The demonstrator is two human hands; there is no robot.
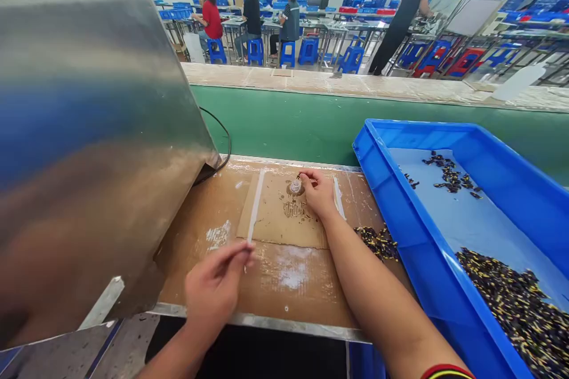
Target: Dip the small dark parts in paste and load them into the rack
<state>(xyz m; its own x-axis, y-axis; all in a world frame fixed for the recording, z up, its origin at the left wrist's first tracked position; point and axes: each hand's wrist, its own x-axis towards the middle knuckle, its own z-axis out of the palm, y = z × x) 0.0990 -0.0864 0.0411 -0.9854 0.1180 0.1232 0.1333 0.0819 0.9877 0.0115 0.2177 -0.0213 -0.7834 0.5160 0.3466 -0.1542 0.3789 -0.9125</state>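
My right hand (318,192) rests on a cardboard pad (275,216) taped to the bench. Its fingertips are pinched on a tiny dark part right next to a small round fixture (295,187) on the pad. My left hand (216,287) hovers near the bench's front edge, thumb and fingers pinched together on a thin pin-like piece that points down. A small heap of dark parts (377,241) lies on the bench just right of my right forearm.
A blue plastic tray (386,189) on the right holds several dark and yellowish small parts (520,302). A slanted steel housing (89,148) fills the left. A green conveyor belt (311,124) runs behind. Several people work at far tables.
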